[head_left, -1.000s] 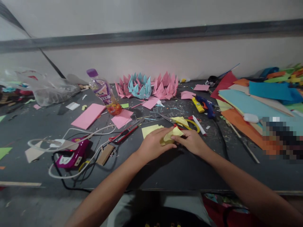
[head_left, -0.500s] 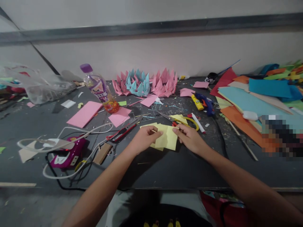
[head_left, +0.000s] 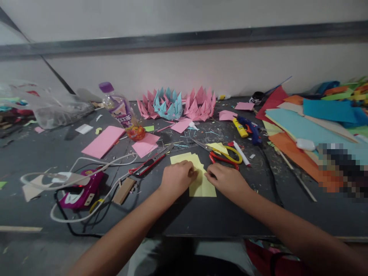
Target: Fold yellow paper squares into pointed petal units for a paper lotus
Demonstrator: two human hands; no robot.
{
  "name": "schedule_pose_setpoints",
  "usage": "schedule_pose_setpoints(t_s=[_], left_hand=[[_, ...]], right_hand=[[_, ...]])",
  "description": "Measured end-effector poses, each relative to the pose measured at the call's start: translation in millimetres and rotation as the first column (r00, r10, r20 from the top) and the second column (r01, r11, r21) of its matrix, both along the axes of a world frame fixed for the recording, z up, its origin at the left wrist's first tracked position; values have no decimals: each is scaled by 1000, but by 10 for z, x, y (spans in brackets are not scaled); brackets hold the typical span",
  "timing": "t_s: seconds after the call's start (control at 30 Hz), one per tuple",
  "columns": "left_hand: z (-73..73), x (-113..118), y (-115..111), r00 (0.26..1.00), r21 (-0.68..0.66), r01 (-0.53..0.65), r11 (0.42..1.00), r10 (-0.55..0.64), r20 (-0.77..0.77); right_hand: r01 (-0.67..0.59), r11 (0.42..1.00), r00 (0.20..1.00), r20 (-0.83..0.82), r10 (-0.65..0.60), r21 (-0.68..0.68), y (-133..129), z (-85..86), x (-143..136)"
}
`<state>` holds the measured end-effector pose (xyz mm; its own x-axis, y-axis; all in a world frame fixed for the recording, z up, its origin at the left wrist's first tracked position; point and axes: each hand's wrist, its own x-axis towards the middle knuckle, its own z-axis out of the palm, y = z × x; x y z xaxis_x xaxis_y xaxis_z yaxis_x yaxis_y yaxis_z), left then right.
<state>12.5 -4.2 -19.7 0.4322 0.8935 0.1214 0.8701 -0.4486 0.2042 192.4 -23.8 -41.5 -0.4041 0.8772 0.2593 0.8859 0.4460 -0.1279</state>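
A square yellow paper (head_left: 203, 189) with a faint crease lies in front of me, over more yellow sheets (head_left: 180, 157) that stick out behind it. My left hand (head_left: 177, 177) is closed, its fingertips pinched at the paper's upper left. On the opposite edge, my right hand (head_left: 227, 179) also pinches the paper between curled fingers and thumb. Just beyond the right hand are scissors (head_left: 230, 160) with red and yellow handles, resting by a small yellow paper piece (head_left: 217, 148). A red utility knife (head_left: 152, 163) lies left of the sheets.
Pink and blue folded-paper lotuses (head_left: 168, 105) stand by the wall, near a tilted-looking bottle (head_left: 122, 111). Left are a purple power strip (head_left: 83, 191) with looping cables and a cardboard piece (head_left: 123, 191). Right are a glue gun (head_left: 251, 130), a marker (head_left: 241, 153) and coloured sheets (head_left: 304, 122).
The yellow paper has come down nearer to me and lies flatter on the table. Both hands have moved slightly lower and curled more. The scissors' red handle is now uncovered.
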Motion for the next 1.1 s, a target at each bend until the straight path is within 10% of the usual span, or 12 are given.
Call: schedule_pose_setpoints(t_s=[0.27,1.1], left_hand=[[-135,-115,-61,902,276,432,859,-403,-157],[-205,-207,-48,821,209,563,800,-571,-24]], right_hand=[[-278,959,960,56,275,51,-19,2,73],[-444,895,895,-69,441,-35,38,33,168]])
